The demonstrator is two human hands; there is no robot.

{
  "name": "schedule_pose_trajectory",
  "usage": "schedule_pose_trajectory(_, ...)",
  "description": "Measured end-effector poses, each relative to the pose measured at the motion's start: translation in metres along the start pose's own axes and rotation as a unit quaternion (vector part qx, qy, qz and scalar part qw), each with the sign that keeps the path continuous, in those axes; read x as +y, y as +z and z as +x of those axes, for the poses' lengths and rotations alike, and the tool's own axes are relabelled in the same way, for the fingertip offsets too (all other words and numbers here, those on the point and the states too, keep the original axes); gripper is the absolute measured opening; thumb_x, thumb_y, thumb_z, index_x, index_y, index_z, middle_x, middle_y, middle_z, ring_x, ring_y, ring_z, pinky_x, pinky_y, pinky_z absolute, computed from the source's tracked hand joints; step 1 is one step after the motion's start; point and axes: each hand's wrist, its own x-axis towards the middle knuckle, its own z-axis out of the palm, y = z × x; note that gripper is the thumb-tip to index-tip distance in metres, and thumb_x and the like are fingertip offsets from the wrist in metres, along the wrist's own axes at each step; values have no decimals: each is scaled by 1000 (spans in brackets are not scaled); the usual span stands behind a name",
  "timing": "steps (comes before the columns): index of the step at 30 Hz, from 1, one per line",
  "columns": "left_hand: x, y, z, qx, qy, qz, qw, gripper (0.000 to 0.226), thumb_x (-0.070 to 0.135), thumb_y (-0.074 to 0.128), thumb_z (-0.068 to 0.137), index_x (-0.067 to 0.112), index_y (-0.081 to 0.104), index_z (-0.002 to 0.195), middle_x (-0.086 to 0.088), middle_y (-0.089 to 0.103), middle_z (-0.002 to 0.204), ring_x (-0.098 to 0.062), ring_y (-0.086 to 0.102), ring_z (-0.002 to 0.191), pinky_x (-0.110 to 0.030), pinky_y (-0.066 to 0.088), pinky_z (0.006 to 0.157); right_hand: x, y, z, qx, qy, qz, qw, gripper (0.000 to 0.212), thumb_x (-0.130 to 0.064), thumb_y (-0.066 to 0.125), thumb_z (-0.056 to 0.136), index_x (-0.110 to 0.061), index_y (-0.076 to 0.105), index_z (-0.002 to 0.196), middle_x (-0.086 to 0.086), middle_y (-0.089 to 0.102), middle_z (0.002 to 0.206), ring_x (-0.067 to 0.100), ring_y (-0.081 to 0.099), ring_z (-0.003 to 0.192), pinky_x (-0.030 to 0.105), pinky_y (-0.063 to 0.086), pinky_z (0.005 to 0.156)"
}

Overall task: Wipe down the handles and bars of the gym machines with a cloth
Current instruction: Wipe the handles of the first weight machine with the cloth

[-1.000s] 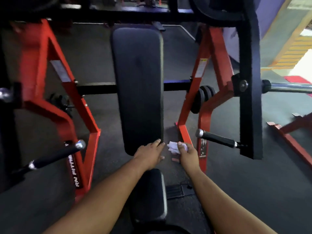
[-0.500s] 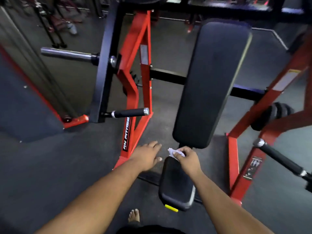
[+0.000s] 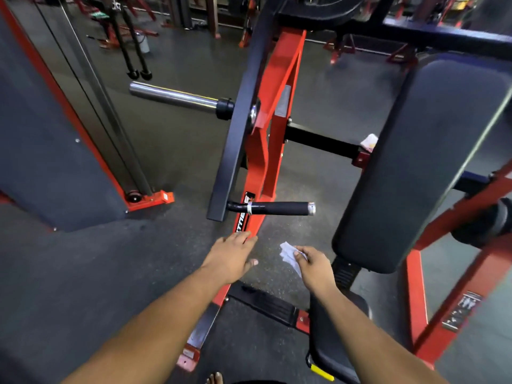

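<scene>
My right hand point(image 3: 314, 268) pinches a small white cloth point(image 3: 288, 254) in the air, just left of the black back pad point(image 3: 424, 162). My left hand point(image 3: 231, 257) is flat with fingers apart, holding nothing, over the lower part of the red frame point(image 3: 273, 139). Above both hands a black rubber handle point(image 3: 279, 208) with a chrome end cap juts right from the black lever arm point(image 3: 235, 151). Neither hand touches it. A chrome weight bar point(image 3: 174, 97) sticks out to the left higher up.
A black seat pad point(image 3: 332, 345) lies under my right forearm. A cable machine with a red base point(image 3: 149, 199) stands at the left. Another white cloth point(image 3: 370, 141) rests on the black crossbar behind the pad. The right red frame point(image 3: 415, 289) stands at the right. Dark rubber floor surrounds all.
My view has swung left, bringing the left handle and chrome bar toward the middle. Both hands have reached further forward, toward the left black handle, with the cloth still in my right hand.
</scene>
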Motion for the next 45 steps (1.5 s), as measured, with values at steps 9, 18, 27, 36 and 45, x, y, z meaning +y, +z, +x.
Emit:
schedule_pose_trajectory(9,-84,-28,65,102,28,39,994,76,53,44,104,21,12,165,-2,1,173,-19,-2,159,-57,15,126,-84,19,71,97,-123,-118,981,16,-24,48,107,-17,63,109,2,69,92,27,65,81,36,44,64)
schedule_pose_trajectory(18,-117,-34,155,201,-9,64,977,83,52,40,104,10,1,165,-7,-10,172,-22,-8,159,-57,8,127,-91,66,162,-44,-276,-346,896,36,-7,46,91,-15,58,124,7,70,110,31,67,100,45,51,98)
schedule_pose_trajectory(27,-124,-9,167,316,44,66,945,71,36,50,104,9,20,163,-14,10,171,-32,11,159,-65,18,122,-31,43,141,32,-254,-496,830,56,-45,51,105,-11,47,150,12,53,146,31,51,132,71,8,120)
schedule_pose_trajectory(36,-130,-11,169,326,76,79,939,76,41,53,97,12,26,162,-15,11,171,-31,12,158,-67,3,123,-66,92,138,5,-225,-485,845,58,-53,43,106,-12,51,146,12,52,149,32,41,145,69,-2,122)
schedule_pose_trajectory(45,-160,-81,211,274,248,211,905,71,52,30,106,12,19,164,-12,5,172,-26,2,160,-65,-4,124,-70,72,119,127,68,-447,883,108,-91,20,85,-8,49,146,15,38,159,34,20,155,76,-1,118)
